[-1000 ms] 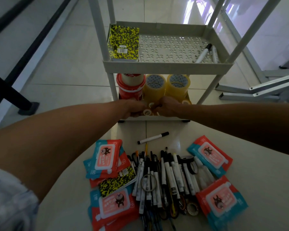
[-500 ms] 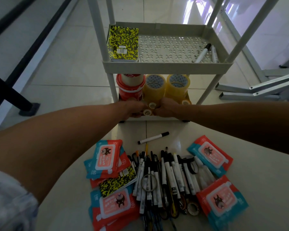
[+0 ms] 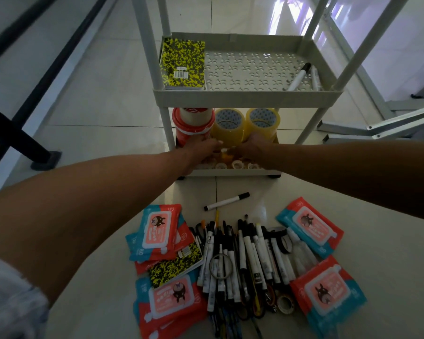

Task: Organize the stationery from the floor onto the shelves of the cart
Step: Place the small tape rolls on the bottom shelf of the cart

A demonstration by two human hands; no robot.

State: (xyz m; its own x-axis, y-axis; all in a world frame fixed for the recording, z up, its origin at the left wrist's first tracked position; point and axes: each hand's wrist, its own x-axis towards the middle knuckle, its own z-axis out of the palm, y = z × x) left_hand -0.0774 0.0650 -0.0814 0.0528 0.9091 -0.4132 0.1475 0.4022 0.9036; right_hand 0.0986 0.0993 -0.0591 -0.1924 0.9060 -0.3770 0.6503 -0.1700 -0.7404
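The tiled floor [image 3: 96, 113] fills the view, and on it stands the cart [image 3: 247, 97], a pale frame with perforated shelves. Its upper shelf [image 3: 250, 69] carries a yellow-and-black speckled notebook [image 3: 182, 62] flat at the left end and two markers [image 3: 300, 77] lying side by side at the right end. The lower shelf [image 3: 230, 172] holds a red tape roll [image 3: 193, 126] at the left, with two wide yellow tape rolls [image 3: 228, 128] just beside it, standing on edge. A row of small tape rolls [image 3: 236, 164] sits along the front edge of that shelf.

Both bare arms reach forward to the lower shelf. The left hand [image 3: 201, 149] and the right hand [image 3: 253, 146] meet in front of the yellow rolls, with a small yellow roll [image 3: 226, 154] between their fingertips; the fingers look curled towards it, but whether either hand grips it cannot be told, as the spot is small and blurred.

Nearer the camera, the rest of the stationery lies on the floor. A heap of pens and markers [image 3: 245, 265] lies in the middle, pointing towards the cart, with a thin ring [image 3: 220, 266] on top. Red-and-blue wipe packs lie on both sides: a stack at the left [image 3: 157, 231], another below it [image 3: 171, 297], and two at the right [image 3: 308, 226] [image 3: 328, 292]. A second speckled notebook [image 3: 176, 265] is wedged between the left packs. One lone marker [image 3: 226, 201] lies apart, between the heap and the cart. A small tape roll [image 3: 285, 303] rests at the heap's lower right.
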